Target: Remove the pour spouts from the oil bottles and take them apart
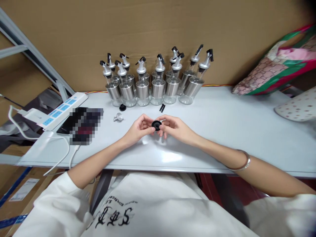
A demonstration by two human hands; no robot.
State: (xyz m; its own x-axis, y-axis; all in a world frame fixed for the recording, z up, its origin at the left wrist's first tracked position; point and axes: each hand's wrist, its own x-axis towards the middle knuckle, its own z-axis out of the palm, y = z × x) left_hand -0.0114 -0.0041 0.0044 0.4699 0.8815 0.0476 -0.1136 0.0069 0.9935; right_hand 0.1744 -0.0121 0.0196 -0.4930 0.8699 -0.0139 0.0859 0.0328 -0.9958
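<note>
Between my two hands is a round black stopper (pixel 156 125), its disc-like face turned up toward me. My left hand (pixel 142 126) pinches its left edge with thumb and fingers. On the opposite edge, my right hand (pixel 174 127) grips it the same way. Beyond my left hand lies a silver and clear pourer piece (pixel 118 117), with another black stopper (pixel 122 107) behind it. Two small black strips (pixel 162 108) rest beyond my hands. Several glass and steel oil bottles (pixel 143 89) with lever pourer tops stand along the back.
A white power strip (pixel 63 110) with a plugged-in charger (pixel 37 116) sits at the left, beside a pixelated dark device (pixel 86 126) and white cables. A patterned bag (pixel 266 70) and a dotted white object (pixel 300 107) are at the right. Cardboard (pixel 153 23) stands behind the table.
</note>
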